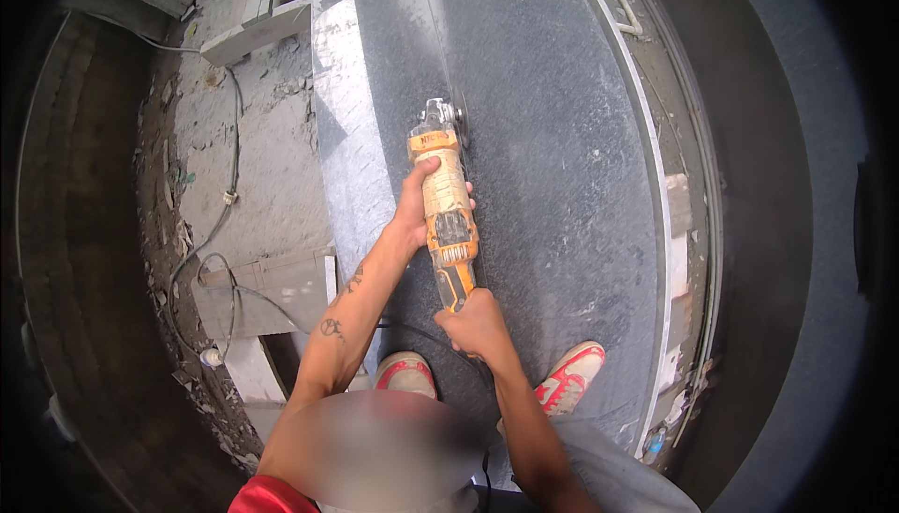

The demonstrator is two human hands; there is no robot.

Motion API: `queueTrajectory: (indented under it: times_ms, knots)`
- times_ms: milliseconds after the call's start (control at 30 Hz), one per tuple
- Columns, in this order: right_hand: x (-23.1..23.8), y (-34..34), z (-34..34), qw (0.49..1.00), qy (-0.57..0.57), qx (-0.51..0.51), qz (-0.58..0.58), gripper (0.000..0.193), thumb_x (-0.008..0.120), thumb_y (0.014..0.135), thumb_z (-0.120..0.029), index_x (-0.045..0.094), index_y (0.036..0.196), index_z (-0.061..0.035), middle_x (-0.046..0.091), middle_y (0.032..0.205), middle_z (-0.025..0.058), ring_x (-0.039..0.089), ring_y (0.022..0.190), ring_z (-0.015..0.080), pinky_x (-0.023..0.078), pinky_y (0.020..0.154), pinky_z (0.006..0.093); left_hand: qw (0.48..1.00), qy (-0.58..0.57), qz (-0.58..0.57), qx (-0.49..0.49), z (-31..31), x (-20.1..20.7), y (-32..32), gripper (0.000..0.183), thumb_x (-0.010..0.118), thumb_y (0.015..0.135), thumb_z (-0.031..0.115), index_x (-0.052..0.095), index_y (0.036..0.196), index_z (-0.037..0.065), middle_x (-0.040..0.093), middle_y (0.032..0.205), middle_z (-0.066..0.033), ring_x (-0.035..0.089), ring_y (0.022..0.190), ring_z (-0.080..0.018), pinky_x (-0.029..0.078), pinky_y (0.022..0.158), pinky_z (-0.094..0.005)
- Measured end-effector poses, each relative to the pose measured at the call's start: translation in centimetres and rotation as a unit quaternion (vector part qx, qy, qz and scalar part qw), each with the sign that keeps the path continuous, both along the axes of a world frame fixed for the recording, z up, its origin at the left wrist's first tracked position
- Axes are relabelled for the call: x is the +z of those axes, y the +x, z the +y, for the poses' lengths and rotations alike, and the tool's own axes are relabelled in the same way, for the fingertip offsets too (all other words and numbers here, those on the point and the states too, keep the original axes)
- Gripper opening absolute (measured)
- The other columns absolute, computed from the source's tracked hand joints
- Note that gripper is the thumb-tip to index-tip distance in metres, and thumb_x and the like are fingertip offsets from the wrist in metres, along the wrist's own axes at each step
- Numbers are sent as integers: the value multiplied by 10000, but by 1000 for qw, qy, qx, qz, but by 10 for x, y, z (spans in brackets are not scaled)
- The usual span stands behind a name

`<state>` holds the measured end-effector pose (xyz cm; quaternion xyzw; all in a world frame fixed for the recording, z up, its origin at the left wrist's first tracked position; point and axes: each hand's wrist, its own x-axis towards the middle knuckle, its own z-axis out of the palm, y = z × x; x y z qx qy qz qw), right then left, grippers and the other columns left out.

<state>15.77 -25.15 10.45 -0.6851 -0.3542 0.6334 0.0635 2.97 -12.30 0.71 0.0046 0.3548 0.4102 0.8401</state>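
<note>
A dusty yellow angle grinder [447, 190] points away from me over a dark grey stone slab [562, 195]. My left hand [415, 202] is wrapped round the front of its body, thumb on top. My right hand [476, 324] grips the black and yellow rear handle. At the grinder's far end the cutting disc [459, 120] stands upright at the slab's surface, on the right side of the metal head. A thin straight line [433, 17] runs on across the slab beyond the disc, with pale dust around it. Whether the disc is spinning I cannot tell.
A pale, dusty strip [351, 92] lies along the slab's left part. The grinder's cord [403, 328] trails left to a grey cable [234, 139] and a white connector [212, 358] on rubble-strewn ground. Wooden pieces [257, 31] lie far left. My shoes [573, 377] stand on the slab.
</note>
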Motion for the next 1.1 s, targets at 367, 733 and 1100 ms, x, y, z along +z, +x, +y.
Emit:
queueTrajectory:
  times_ms: [367, 733, 1100]
  knots:
    - [-2, 1, -16, 1000, -8, -9, 1, 185, 645, 747, -85, 575, 618, 28, 559, 485, 110, 538, 377, 175, 401, 357, 323, 1000, -5, -8, -6, -13, 6, 2, 556, 571, 863, 484, 464, 1191, 48, 631, 873, -169, 682, 713, -304, 606, 567, -434]
    - [-3, 3, -22, 1000, -23, -2, -13, 222, 680, 722, -138, 597, 666, 61, 598, 535, 158, 624, 454, 248, 485, 461, 374, 1000, 2, 12, -11, -20, 5, 4, 545, 550, 871, 485, 464, 1187, 49, 629, 875, -167, 680, 717, -299, 600, 570, -447]
    - [-1, 3, 22, 999, -1, -14, 45, 161, 644, 729, -59, 574, 611, 24, 575, 513, 95, 569, 411, 160, 440, 395, 322, 1000, -14, -19, 3, 21, -3, -1, 542, 537, 886, 475, 443, 1200, 42, 629, 840, -174, 674, 685, -318, 593, 554, -475]
